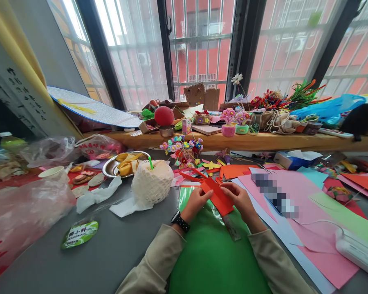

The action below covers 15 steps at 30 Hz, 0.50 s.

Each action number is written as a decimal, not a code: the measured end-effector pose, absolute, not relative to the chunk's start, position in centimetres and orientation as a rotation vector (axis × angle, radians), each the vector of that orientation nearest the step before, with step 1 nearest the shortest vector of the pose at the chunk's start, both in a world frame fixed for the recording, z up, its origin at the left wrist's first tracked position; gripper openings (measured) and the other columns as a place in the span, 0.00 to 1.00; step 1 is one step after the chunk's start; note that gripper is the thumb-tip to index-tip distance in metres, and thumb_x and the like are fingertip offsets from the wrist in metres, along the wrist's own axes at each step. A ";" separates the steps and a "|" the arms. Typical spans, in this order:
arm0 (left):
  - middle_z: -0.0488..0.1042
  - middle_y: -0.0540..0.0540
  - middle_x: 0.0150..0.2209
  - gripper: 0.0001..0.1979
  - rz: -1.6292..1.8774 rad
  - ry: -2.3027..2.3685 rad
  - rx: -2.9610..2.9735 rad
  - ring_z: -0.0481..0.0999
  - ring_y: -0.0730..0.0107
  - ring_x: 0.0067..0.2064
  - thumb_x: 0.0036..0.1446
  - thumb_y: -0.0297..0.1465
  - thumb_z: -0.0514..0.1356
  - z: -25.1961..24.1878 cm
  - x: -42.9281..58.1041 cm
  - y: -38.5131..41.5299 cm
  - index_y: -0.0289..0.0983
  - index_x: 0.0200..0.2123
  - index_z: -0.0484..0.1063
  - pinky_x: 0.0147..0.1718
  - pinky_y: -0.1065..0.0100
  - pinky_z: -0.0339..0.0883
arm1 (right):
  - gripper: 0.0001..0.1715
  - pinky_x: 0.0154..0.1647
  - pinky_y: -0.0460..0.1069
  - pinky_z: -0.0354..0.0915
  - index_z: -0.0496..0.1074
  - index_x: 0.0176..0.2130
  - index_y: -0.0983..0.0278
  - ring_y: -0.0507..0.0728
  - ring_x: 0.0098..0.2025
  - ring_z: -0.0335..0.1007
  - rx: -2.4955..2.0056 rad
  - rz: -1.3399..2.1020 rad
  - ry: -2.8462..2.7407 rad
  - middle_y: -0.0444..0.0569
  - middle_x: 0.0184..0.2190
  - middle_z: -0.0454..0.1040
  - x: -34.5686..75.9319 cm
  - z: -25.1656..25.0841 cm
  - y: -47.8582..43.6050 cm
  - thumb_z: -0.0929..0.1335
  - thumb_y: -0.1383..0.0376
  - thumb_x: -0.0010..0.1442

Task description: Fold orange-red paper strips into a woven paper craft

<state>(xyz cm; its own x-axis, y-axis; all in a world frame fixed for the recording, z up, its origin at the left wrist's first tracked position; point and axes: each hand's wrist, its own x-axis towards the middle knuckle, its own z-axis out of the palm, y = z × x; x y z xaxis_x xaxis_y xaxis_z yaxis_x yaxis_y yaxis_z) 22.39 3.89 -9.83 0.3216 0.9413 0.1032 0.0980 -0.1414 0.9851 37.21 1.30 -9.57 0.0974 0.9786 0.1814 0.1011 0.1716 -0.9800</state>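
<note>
Both my hands are on a piece of folded red paper (217, 197) held above a glossy green sheet (216, 261). My left hand (196, 202) grips its left edge, thumb lying on the paper. At its upper right edge, the fingers of my right hand (238, 199) are pinched together on the paper. Narrow red strips (194, 176) stick out beyond the far end of the paper. A clear strip (232, 229), perhaps a ruler, lies under the paper's near corner. My fingertips are partly hidden behind the paper.
Left of the green sheet stands a coconut (153, 183) with a green straw, near a metal bowl (110, 167) of banana peels. Pink paper (294, 192), a phone (271, 196) and a white power bank (360, 249) lie right. A crafts-laden wooden ledge (214, 143) runs behind.
</note>
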 end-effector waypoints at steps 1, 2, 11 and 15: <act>0.70 0.46 0.25 0.15 0.991 0.995 1.548 0.67 0.71 0.27 0.42 0.38 0.55 -9.9 22.4 3.9 0.29 0.27 0.68 0.26 0.72 0.59 | 0.17 0.32 0.48 0.60 0.68 0.32 0.65 0.56 0.34 0.66 -1.175 0.970 -1.272 0.49 0.30 0.72 37.3 -9.6 1.3 0.66 0.56 0.43; 0.70 0.46 0.25 0.15 0.996 0.994 1.567 0.67 0.71 0.27 0.43 0.37 0.54 -9.9 22.4 3.8 0.30 0.28 0.68 0.26 0.72 0.59 | 0.17 0.32 0.48 0.60 0.68 0.32 0.64 0.56 0.34 0.66 -1.156 0.997 -1.279 0.48 0.30 0.72 37.3 -9.6 1.3 0.66 0.56 0.42; 0.70 0.47 0.26 0.16 1.094 1.023 1.660 0.66 0.72 0.28 0.46 0.38 0.51 -9.7 22.3 3.7 0.31 0.30 0.68 0.27 0.73 0.59 | 0.14 0.25 0.45 0.60 0.67 0.26 0.66 0.52 0.26 0.64 -1.129 1.158 -1.349 0.44 0.23 0.70 37.1 -9.8 1.3 0.66 0.57 0.42; 0.69 0.48 0.24 0.16 0.960 1.001 1.746 0.65 0.72 0.27 0.45 0.39 0.52 -10.0 22.3 3.6 0.31 0.28 0.69 0.25 0.74 0.58 | 0.16 0.25 0.46 0.60 0.67 0.27 0.65 0.52 0.25 0.64 -1.174 0.924 -1.320 0.45 0.21 0.69 36.9 -9.8 1.3 0.65 0.55 0.44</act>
